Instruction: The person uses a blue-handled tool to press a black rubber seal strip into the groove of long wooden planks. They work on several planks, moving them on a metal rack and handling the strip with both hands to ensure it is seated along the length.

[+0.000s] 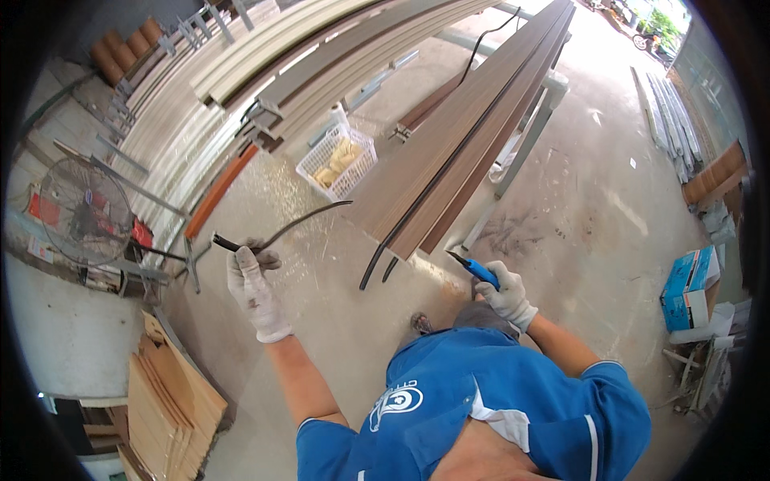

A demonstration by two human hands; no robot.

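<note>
Left hand: the white-gloved left hand (pixel 258 298) is raised and pinches a thin, black, flexible strip (pixel 327 207) near one end, the short tip poking out beyond the fingers.
Right hand: the white-gloved right hand (pixel 508 295) is wrapped round a slim blue-handled tool with a dark pointed tip (pixel 484 274), probably a knife; the point faces toward the left hand's side, well apart from it.
Black strip: it curves from the left hand toward the right, up to the near left edge of the long brown wood-grain profiles (pixel 425 164); whether it ends there or runs on underneath, I cannot tell.
Brown profiles: they lie ahead of and between the hands, their near ends just beyond the right hand's tool, touched by neither hand.
Hanging ends: two short black strip ends (pixel 374 265) droop from the profiles, between the hands.
White plastic lattice basket (pixel 360 168): on the floor, ahead and to the right of the left hand.
Strip handling: a firm pinch close to the end should curb its springing; a gentle curve is likely safer than a hard pull.
Tool handling: the point is best angled away from the left fingers, forearm and legs, with any stroke directed outward.
</note>
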